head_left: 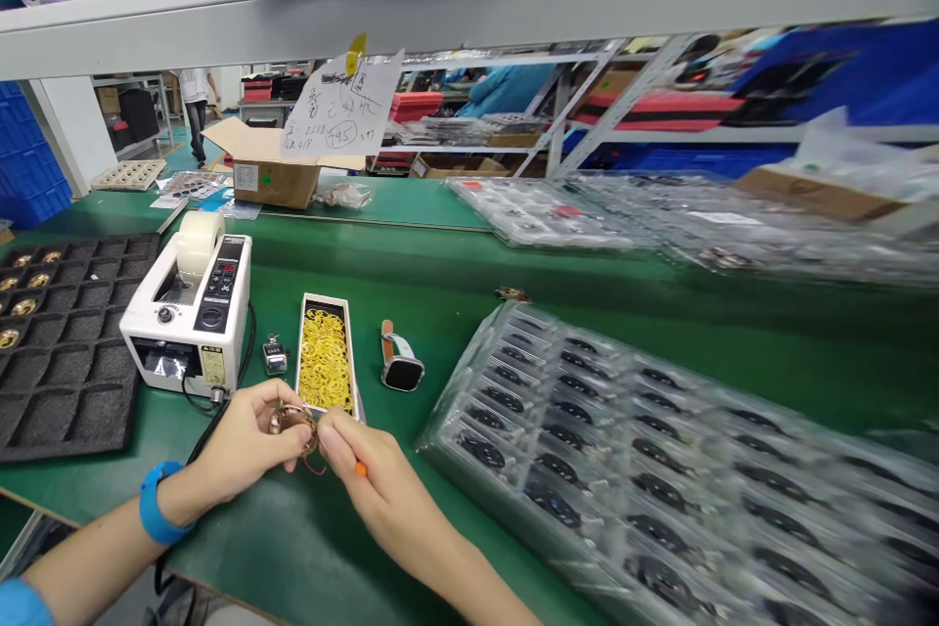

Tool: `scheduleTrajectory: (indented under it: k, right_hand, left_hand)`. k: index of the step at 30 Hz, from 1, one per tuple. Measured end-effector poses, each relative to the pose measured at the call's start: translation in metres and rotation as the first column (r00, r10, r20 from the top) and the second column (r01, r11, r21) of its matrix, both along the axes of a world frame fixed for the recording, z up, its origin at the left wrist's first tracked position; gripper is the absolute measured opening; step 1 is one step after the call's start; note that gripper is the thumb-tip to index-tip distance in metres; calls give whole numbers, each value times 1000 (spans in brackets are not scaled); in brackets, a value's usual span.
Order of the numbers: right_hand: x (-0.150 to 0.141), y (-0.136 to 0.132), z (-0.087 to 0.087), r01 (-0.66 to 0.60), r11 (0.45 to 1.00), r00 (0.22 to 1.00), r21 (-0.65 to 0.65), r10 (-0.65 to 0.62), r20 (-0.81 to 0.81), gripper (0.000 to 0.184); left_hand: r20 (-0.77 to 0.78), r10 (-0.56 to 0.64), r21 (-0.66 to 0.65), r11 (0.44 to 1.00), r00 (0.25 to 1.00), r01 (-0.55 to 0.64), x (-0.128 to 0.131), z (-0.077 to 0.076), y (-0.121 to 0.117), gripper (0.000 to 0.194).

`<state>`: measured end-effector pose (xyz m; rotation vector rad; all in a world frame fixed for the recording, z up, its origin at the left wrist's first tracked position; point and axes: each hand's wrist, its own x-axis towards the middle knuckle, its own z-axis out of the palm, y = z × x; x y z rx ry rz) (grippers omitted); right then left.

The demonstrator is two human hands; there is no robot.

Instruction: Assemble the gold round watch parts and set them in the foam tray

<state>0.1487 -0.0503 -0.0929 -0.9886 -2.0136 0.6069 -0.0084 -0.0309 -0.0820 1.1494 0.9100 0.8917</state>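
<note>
Across the green-surfaced desk (411, 249), items are laid out beneath a grey overhead shelf (469, 5). Racking and a distant standing person (195, 103) are visible in the workshop beyond. A copper-coloured ring (293, 423) is held just above the desk, near the lower end of a white box of yellow rubber bands (324, 357). The grip of the left hand (242, 440) is closed on the ring, and the grip of the right hand (385, 484) is closed on it from the opposite side. The ring's exact form is obscured by the fingers. An orange tip (360, 469) shows beside the right hand, but it cannot be identified. A tally counter (276, 354) and a tan-strapped smartwatch (402, 362) are placed on either side of the box. A tape dispenser (192, 313) stands to the left, and a black foam tray (66, 342) is cut off by the frame edge. Plastic-wrapped trays (623, 450) at right are too blurred to read in detail.
</note>
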Motion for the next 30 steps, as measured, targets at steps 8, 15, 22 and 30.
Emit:
scheduleTrajectory:
  k: [8,15,22,30]
  right_hand:
    - [3,0,7,-82,989,996,-120,76,-47,30]
    - [-2,2,4,-22,993,991,-113,7,-131,41]
    - [-6,2,-4,-12,985,985,-171,-18,-170,41]
    - [-2,8,-4,51,887,956,-459,-176,-233,51]
  left_hand:
    - [27,-8,-58,998,1000,10,-2,-1,2,37]
    - [82,30,-56,998,996,-25,0,-2,1,37]
    - [76,38,-23,999,996,-36,-2,-2,3,38]
    - [-289,267,529,845,919,-79,-7,-16,3,21]
